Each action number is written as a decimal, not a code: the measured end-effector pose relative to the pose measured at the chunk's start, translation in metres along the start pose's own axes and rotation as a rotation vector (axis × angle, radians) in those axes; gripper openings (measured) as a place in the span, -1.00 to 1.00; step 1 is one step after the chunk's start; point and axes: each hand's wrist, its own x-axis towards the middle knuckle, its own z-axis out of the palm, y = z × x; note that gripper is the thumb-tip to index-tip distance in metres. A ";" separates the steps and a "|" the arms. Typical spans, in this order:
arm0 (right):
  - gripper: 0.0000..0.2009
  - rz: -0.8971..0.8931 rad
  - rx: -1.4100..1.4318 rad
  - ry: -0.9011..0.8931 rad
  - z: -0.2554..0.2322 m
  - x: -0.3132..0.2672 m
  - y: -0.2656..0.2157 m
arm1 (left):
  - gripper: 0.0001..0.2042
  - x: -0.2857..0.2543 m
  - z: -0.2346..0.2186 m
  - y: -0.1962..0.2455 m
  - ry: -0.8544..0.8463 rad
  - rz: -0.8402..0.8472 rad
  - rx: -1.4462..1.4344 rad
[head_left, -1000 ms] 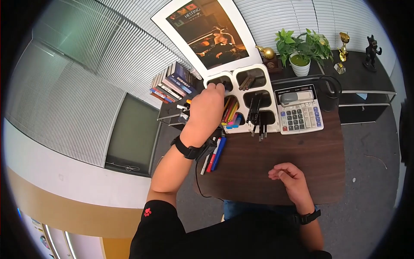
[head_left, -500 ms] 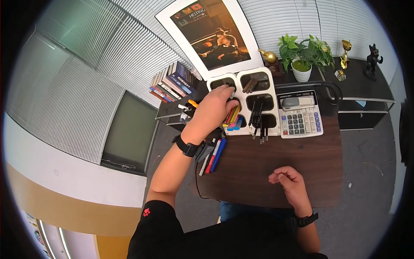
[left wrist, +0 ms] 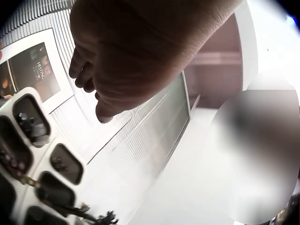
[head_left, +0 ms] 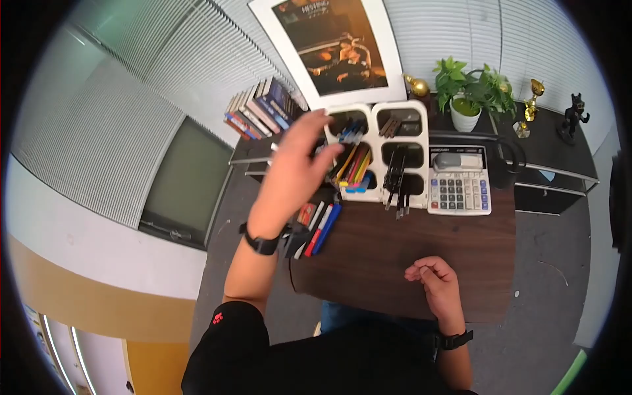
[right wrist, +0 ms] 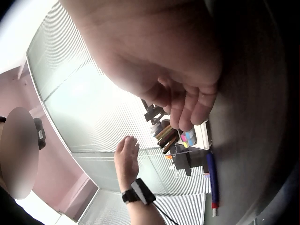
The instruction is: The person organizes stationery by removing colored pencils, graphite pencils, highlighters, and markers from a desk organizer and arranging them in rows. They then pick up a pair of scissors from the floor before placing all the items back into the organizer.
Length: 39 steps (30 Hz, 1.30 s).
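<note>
My left hand (head_left: 294, 168) is raised beside the left edge of a white pen organizer (head_left: 374, 151), fingers extended and thumb spread, with nothing in its grasp. Several blue-and-clear pens (head_left: 352, 133) stand in the organizer's far left compartment. Nearer, yellow, red and pink pencils (head_left: 355, 164) lean in the compartment below, and bright blue pieces (head_left: 361, 184) fill the lowest one on that side. Black pens (head_left: 395, 174) lean out of the right column. Over the desk's near edge, my right hand (head_left: 437, 284) hangs with loosely curled fingers and holds nothing.
Blue, red and white markers (head_left: 320, 227) lie at the desk's (head_left: 395, 257) left side. A calculator (head_left: 459, 184) sits right of the organizer. Behind stand books (head_left: 263, 108), a framed poster (head_left: 339, 49), a potted plant (head_left: 466, 115), a gold trophy (head_left: 532, 99) and a black figurine (head_left: 574, 118).
My left hand has drawn back from the far left compartment, leftward and toward me, with its thumb spreading. The pens in that compartment have come into sight. My right hand has stayed nearly still.
</note>
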 end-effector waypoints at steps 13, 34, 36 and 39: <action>-0.85 0.006 0.000 -0.012 0.004 0.003 -0.002 | -0.55 -0.194 0.041 -0.020 -0.319 -0.658 0.113; -0.85 -0.010 0.054 0.018 0.002 0.004 0.001 | -0.76 -0.221 0.062 -0.004 -0.453 -0.300 0.269; -0.85 -0.004 0.049 0.006 0.003 0.004 0.000 | -0.74 -0.225 0.060 -0.004 -0.435 -0.310 0.245; -0.85 -0.006 0.056 -0.001 0.004 0.004 -0.001 | -0.71 -0.225 0.055 0.000 -0.491 -0.351 0.193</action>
